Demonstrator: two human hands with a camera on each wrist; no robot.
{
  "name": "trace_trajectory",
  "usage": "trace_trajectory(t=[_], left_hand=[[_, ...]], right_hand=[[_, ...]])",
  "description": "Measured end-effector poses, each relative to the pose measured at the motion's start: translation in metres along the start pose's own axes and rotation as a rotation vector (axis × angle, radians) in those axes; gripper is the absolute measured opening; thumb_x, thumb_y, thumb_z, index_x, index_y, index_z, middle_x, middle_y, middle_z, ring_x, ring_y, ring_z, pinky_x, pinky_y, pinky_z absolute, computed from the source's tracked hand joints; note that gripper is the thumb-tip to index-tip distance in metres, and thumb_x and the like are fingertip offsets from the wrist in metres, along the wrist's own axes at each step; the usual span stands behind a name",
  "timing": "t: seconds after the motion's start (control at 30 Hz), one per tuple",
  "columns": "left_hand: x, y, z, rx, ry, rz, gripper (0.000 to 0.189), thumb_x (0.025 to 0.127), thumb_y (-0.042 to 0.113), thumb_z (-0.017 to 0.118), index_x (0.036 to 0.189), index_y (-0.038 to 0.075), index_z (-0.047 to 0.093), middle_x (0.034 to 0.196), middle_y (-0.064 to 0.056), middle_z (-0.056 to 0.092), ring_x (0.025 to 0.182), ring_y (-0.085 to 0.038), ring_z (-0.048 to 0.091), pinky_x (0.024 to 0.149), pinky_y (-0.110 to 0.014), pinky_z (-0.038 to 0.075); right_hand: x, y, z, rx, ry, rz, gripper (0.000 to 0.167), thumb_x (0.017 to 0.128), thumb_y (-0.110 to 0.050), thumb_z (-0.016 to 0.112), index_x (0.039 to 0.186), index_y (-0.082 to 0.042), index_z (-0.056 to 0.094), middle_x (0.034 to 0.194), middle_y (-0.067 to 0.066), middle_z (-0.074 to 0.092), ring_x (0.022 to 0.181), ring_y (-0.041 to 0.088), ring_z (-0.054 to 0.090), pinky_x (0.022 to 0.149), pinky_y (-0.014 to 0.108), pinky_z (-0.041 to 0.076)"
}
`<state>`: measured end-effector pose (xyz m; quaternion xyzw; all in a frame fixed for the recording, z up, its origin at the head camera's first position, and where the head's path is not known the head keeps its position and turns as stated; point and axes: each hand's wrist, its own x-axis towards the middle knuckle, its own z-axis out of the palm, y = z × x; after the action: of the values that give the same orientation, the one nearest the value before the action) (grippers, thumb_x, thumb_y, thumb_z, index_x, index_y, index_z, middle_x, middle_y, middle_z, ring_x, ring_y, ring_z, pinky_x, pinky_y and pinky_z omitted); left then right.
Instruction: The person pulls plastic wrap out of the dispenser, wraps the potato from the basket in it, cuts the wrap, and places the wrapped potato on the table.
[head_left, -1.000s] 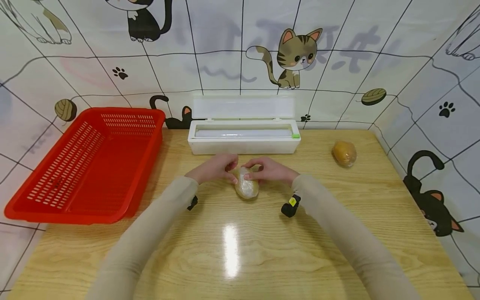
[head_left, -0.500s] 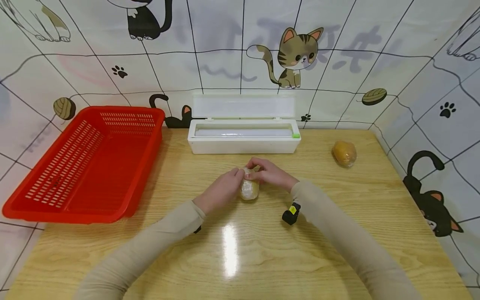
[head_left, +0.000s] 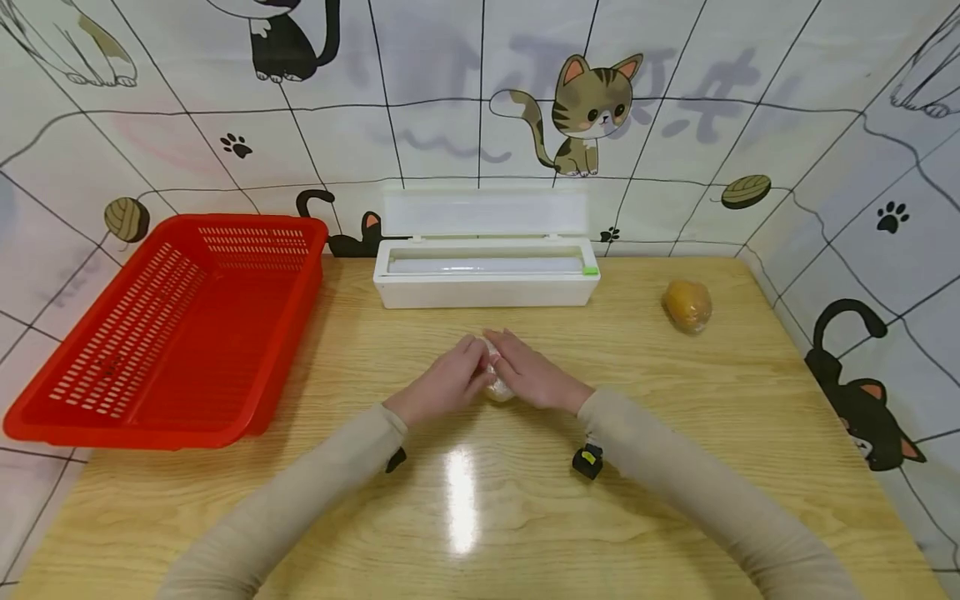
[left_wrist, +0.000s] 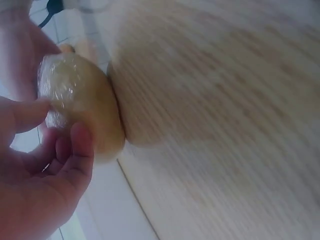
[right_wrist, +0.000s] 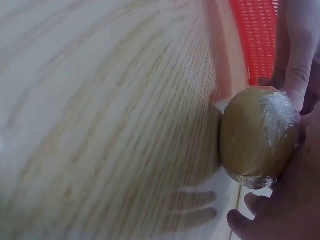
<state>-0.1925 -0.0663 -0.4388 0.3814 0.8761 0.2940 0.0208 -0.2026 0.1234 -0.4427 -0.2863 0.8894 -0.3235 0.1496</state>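
Note:
A tan, oval, potato-like item (left_wrist: 95, 105) wrapped in clear film rests on the wooden table, largely covered by both hands in the head view. My left hand (head_left: 448, 377) is at its left side, fingers curled and thumb tip on the crumpled film, as the left wrist view shows. From the right, my right hand (head_left: 542, 375) lies against the wrapped item (right_wrist: 257, 140) with its fingers fairly straight. Some fingertips of the right hand extend past the item in the right wrist view.
Behind the hands stands a white cling-film box (head_left: 487, 290), lid up and a roll inside. A red plastic basket (head_left: 258, 408) occupies the left of the table (head_left: 600, 525). An orange-yellow film-wrapped round item (head_left: 687, 307) sits at back right. Cat-patterned sheeting (head_left: 442, 58) encloses the back and sides.
My left hand has moved in from the left onto the wrapped item. My right hand has gone from pinching the film to lying flatter over the item, its fingers straightened.

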Motion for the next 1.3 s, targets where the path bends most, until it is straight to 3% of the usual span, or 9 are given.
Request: trace_trajectory(t=[0.13,0.27,0.43,0.5,0.6,0.77,0.83,1.1,1.3], left_hand=[[0.005,-0.005,-0.003,-0.049,-0.029,-0.013,0.018,0.094,0.012,0.064,0.094,0.003,0.049,0.085,-0.004,0.043,0.076,-0.016,0.043,0.067,-0.026,0.042],[0.009,-0.009,-0.007,0.011,-0.036,-0.021,0.025,0.09,0.019,0.069,0.094,0.003,0.05,0.085,-0.004,0.043,0.079,-0.019,0.04,0.068,-0.029,0.039],[0.008,-0.01,-0.007,0.11,-0.035,-0.051,0.049,0.089,0.026,0.07,0.121,-0.005,0.05,0.104,-0.014,0.047,0.095,-0.028,0.043,0.079,-0.037,0.041],[0.008,-0.009,-0.006,0.132,-0.068,-0.052,0.059,0.093,0.026,0.065,0.135,-0.007,0.042,0.122,-0.021,0.045,0.111,-0.034,0.043,0.089,-0.044,0.042],[0.009,-0.008,-0.005,0.162,-0.151,-0.039,0.062,0.1,0.028,0.053,0.146,-0.007,0.03,0.147,-0.024,0.032,0.133,-0.038,0.032,0.102,-0.053,0.035],[0.01,-0.012,-0.005,0.175,-0.244,0.012,0.061,0.105,0.026,0.041,0.15,-0.005,0.016,0.157,-0.02,0.016,0.143,-0.032,0.017,0.113,-0.044,0.018],[0.012,-0.014,-0.005,0.192,-0.276,0.029,0.06,0.106,0.025,0.038,0.151,-0.004,0.012,0.158,-0.018,0.013,0.143,-0.031,0.016,0.113,-0.041,0.018],[0.022,-0.015,-0.007,0.371,-0.36,0.022,0.058,0.106,0.033,0.031,0.15,-0.004,0.021,0.153,-0.02,0.025,0.14,-0.033,0.024,0.109,-0.048,0.028],[0.018,-0.014,-0.004,0.386,-0.395,0.005,0.063,0.106,0.037,0.027,0.151,-0.004,0.013,0.156,-0.02,0.016,0.143,-0.031,0.016,0.11,-0.048,0.026]], right_hand=[[0.0,0.0,0.0,-0.032,0.0,-0.003,0.049,0.106,-0.023,0.025,0.149,0.0,0.028,0.153,0.019,0.028,0.142,0.04,0.014,0.112,0.052,0.014],[-0.001,0.001,-0.005,0.009,-0.027,0.02,0.052,0.105,-0.026,0.027,0.152,-0.001,0.022,0.155,0.017,0.023,0.143,0.039,0.009,0.111,0.057,0.012],[-0.003,0.0,-0.01,0.13,-0.054,0.061,0.059,0.105,-0.028,0.03,0.153,0.0,0.01,0.158,0.017,0.013,0.143,0.033,0.013,0.113,0.049,0.015],[-0.003,0.0,-0.01,0.154,-0.048,0.069,0.061,0.105,-0.028,0.031,0.152,0.001,0.007,0.158,0.017,0.011,0.143,0.031,0.015,0.113,0.046,0.016],[-0.002,0.004,-0.009,0.169,-0.033,0.087,0.065,0.105,-0.031,0.032,0.152,0.003,0.003,0.158,0.017,0.006,0.143,0.03,0.014,0.113,0.043,0.015],[0.0,0.011,-0.012,0.214,-0.068,0.112,0.07,0.105,-0.036,0.032,0.151,0.003,-0.004,0.158,0.016,-0.002,0.144,0.028,0.006,0.114,0.041,0.01],[0.001,0.012,-0.013,0.217,-0.082,0.122,0.071,0.105,-0.038,0.032,0.151,0.002,-0.005,0.158,0.016,-0.002,0.144,0.028,0.005,0.114,0.041,0.009],[-0.011,-0.007,-0.015,0.02,0.035,0.195,0.066,0.104,-0.031,0.041,0.145,0.015,0.021,0.146,0.031,0.032,0.134,0.04,0.034,0.107,0.049,0.03],[-0.019,-0.012,-0.008,-0.077,0.072,0.131,0.058,0.104,-0.022,0.043,0.143,0.016,0.024,0.145,0.031,0.033,0.132,0.041,0.036,0.107,0.048,0.031]])
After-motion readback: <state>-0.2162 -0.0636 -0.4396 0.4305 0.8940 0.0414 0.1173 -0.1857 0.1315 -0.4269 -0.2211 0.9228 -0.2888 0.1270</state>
